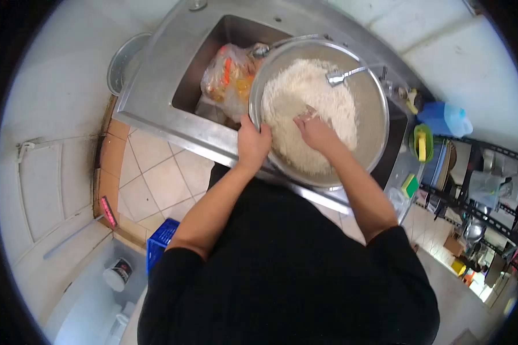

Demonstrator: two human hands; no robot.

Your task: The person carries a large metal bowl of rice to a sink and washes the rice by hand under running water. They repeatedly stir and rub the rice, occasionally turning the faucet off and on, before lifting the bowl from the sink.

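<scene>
A large steel mixing bowl (380, 98) rests over the sink, full of white flour (342, 103) with a damper, beige patch (288, 123) on its left side. My left hand (253, 142) grips the bowl's near-left rim, thumb inside the wall. In the flour mixture, my right hand (313, 129) has its fingers curled together, the tips coated and partly buried. A metal faucet spout (336, 77) reaches over the bowl from the right; whether water runs from it I cannot make out.
Plastic bags with orange contents (227, 75) lie in the left sink basin (193, 86). To the right stand a blue jug (443, 118), a green basket (423, 144) and a sponge (410, 186). A blue crate (161, 238) sits on the floor, and a rack (477, 207) holds kitchenware.
</scene>
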